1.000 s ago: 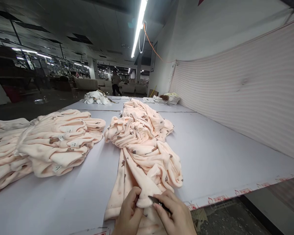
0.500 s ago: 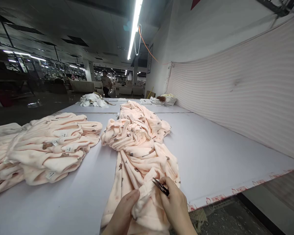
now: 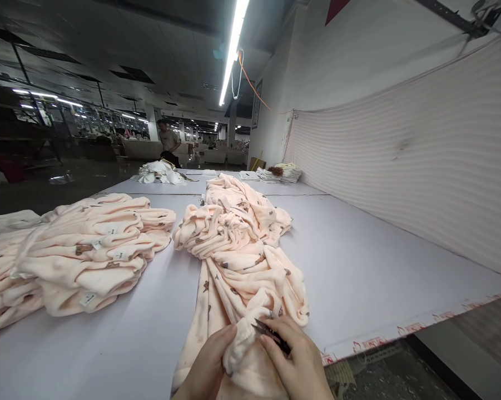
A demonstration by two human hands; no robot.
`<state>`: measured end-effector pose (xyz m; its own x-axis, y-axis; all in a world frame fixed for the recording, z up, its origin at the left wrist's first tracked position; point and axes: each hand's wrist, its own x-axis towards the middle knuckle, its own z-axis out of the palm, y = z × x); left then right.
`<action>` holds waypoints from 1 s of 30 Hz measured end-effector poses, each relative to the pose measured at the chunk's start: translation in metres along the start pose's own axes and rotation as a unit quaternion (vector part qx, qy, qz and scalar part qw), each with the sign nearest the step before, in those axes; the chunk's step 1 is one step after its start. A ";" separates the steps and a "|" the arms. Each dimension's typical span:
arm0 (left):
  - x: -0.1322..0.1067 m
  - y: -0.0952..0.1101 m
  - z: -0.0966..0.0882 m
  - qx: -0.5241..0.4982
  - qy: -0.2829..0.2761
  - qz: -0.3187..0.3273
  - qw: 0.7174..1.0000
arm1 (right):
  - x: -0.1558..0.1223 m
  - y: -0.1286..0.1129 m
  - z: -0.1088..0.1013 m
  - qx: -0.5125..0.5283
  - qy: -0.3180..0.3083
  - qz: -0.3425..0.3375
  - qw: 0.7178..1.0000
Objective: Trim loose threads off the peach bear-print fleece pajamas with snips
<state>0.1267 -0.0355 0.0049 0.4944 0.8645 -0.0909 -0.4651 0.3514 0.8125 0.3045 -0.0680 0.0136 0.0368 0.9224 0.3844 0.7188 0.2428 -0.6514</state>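
My left hand (image 3: pixel 208 366) pinches a fold of a peach fleece garment (image 3: pixel 237 289) with small brown prints at the near edge of the white table (image 3: pixel 358 266). My right hand (image 3: pixel 294 364) holds small black thread snips (image 3: pixel 271 336), their tips against the same fold. The garment trails back into a rumpled heap of the same fabric (image 3: pixel 233 216) in the middle of the table.
A stack of folded peach garments (image 3: pixel 79 255) with white labels lies at the left. White cloth (image 3: pixel 160 172) and paper stacks (image 3: pixel 281 172) sit at the far end. A striped fabric wall (image 3: pixel 421 166) runs along the right. A person (image 3: pixel 167 141) stands far back.
Both hands shifted slightly along the fold; the snips dropped a little lower against the cloth. The far person has walked left. The view tilted slightly.
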 end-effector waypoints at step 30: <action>-0.007 -0.012 -0.014 0.502 0.145 0.199 0.829 | 0.002 0.012 0.003 -0.055 -0.062 -0.014 0.997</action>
<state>0.1185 -0.0404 -0.0120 0.1833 0.9416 0.2823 0.3687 -0.3321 0.8682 0.3112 -0.0621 0.0052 -0.0648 0.9473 0.3138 0.7899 0.2409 -0.5640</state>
